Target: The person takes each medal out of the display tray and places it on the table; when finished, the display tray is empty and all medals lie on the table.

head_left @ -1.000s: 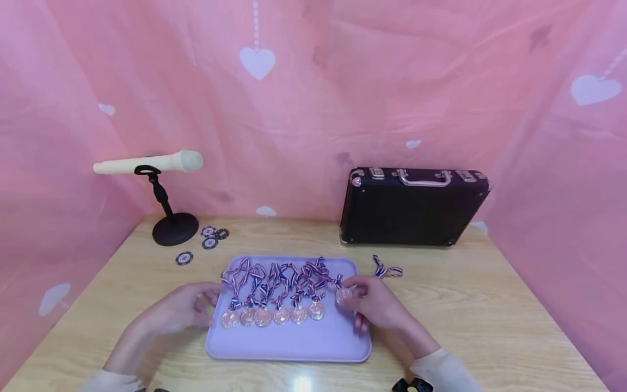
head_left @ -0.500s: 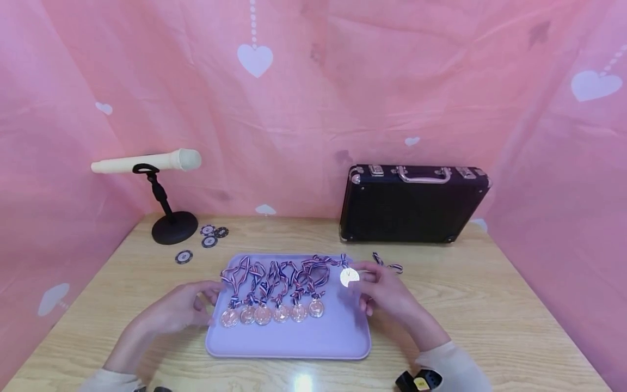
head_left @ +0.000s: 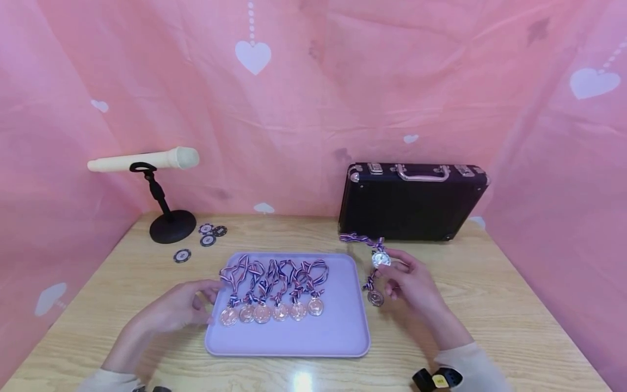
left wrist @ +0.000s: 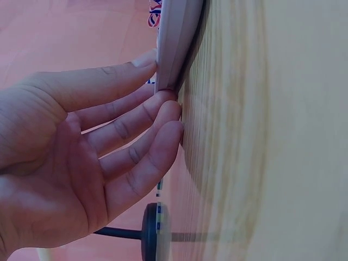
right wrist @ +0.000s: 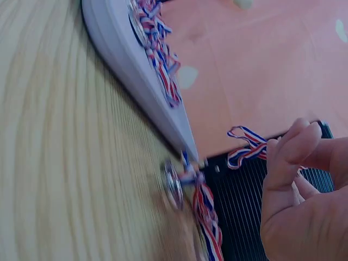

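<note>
Right hand is off the right edge of the lilac tray, fingers curled, pinching a silver medal by thumb and fingertips, held up over the worktop. Its striped ribbon trails back toward the black case. A second medal lies on the worktop just below that hand, beside the tray, its ribbon running up under the fingers. Left hand sits at the tray's left edge, fingers straight and relaxed, tips touching the rim; the left wrist view shows the fingers pressed against the tray edge. Six medals in a row lie on the tray, ribbons fanned toward the back. Microphone on a stand back left, a few poker chips near its base. Pink heart-print cloth behind.
</note>
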Action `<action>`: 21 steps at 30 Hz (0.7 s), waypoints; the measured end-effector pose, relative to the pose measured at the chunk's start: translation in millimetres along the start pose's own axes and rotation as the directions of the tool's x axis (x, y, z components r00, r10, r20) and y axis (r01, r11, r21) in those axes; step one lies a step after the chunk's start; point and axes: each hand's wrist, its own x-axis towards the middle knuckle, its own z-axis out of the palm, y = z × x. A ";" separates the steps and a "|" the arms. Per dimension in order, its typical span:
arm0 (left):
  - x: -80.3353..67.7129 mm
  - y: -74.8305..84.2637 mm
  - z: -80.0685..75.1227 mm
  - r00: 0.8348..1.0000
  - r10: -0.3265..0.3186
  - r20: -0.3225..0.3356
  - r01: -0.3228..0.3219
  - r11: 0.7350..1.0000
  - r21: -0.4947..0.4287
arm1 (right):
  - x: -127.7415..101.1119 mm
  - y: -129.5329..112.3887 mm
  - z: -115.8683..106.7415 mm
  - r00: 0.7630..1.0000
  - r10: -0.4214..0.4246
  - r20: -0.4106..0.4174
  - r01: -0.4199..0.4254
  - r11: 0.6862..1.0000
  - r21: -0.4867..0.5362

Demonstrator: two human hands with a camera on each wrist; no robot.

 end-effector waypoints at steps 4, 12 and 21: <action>0.0 0.6 -0.1 1.000 -0.005 0.002 0.005 1.000 -0.003 | -3.5 3.8 -19.7 0.998 0.012 -0.068 -0.016 0.998 -0.061; -0.1 0.7 -1.3 1.000 -0.007 0.005 0.007 1.000 -0.005 | -12.1 14.2 -43.8 0.983 0.072 -0.166 -0.081 0.996 -0.049; -0.9 -1.7 -1.1 1.000 0.026 0.013 -0.026 0.999 -0.022 | -15.0 23.6 -45.9 0.996 0.059 -0.071 -0.079 0.947 -0.312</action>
